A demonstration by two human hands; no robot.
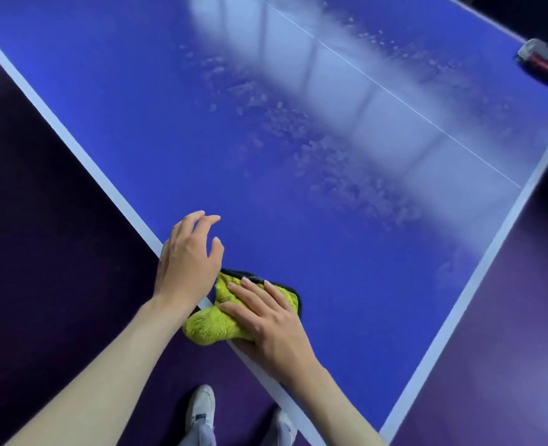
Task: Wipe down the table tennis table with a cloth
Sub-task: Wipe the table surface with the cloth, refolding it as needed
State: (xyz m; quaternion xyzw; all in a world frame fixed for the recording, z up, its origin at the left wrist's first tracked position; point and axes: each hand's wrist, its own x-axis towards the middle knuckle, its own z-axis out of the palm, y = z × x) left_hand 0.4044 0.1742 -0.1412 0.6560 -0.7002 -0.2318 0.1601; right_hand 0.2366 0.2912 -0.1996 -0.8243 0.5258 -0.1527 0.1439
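While two white shoes [202, 410] are standing on the purple floor [57, 220] at the bottom of the view, both bare forearms are reaching up and forward to the near edge of the table [169, 130]. The right hand [266, 320] is lying flat on the cloth [211, 326], its fingers straight and spread and pressing the cloth down, with nothing curled around it. That cloth is yellow-green and fluffy with a dark border, and it is sitting right on the white edge line of the table, one lobe hanging out past the edge over the floor and the rest lying on the blue surface. The left hand [187, 259] is hovering just beside the cloth, on its left, over the same edge; its fingers are loosely bent and spread, holding nothing, and whether its heel is touching the cloth cannot be told. Farther out, a band of pale droplets [314, 146] is lying scattered across the blue top, running diagonally toward the far side. A thin white line [395, 94] is crossing the surface beyond them, under a bright window reflection. At the far right edge, a grey and red object [546, 61] is sitting on the table, too blurred to identify.
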